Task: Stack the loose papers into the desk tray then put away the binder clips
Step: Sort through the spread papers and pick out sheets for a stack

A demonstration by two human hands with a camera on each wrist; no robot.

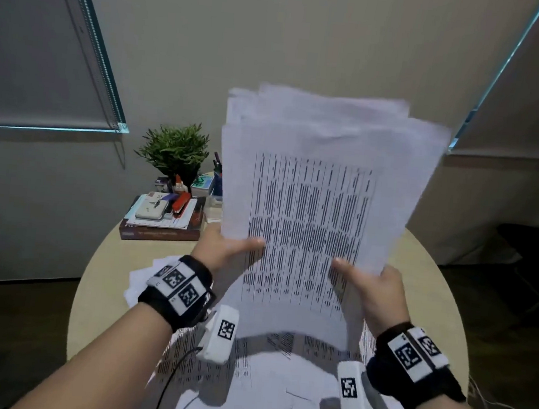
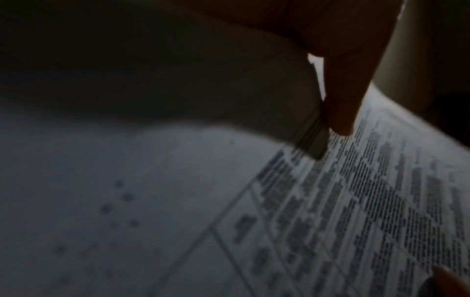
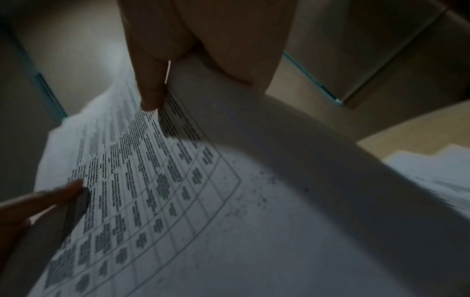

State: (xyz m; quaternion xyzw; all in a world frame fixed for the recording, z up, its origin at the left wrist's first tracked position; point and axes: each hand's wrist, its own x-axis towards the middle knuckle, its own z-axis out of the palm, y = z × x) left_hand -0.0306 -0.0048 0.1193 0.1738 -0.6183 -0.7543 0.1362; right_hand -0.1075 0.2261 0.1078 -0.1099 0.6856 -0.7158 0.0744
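Now the left hand (image 1: 222, 249) and right hand (image 1: 375, 288) each pinch the sheaf of papers (image 1: 322, 183), thumbs on its printed face, holding it upright above the round counter (image 1: 430, 283), with more loose sheets (image 1: 266, 377) lying at six o'clock and a stapler (image 1: 182, 204) at ten o'clock.

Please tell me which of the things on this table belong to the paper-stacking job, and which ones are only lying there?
Job:
- white printed paper bundle, held by left hand and right hand
- loose printed sheets on round beige table

Lying about:
- green potted plant
- red stapler
- dark hardcover book
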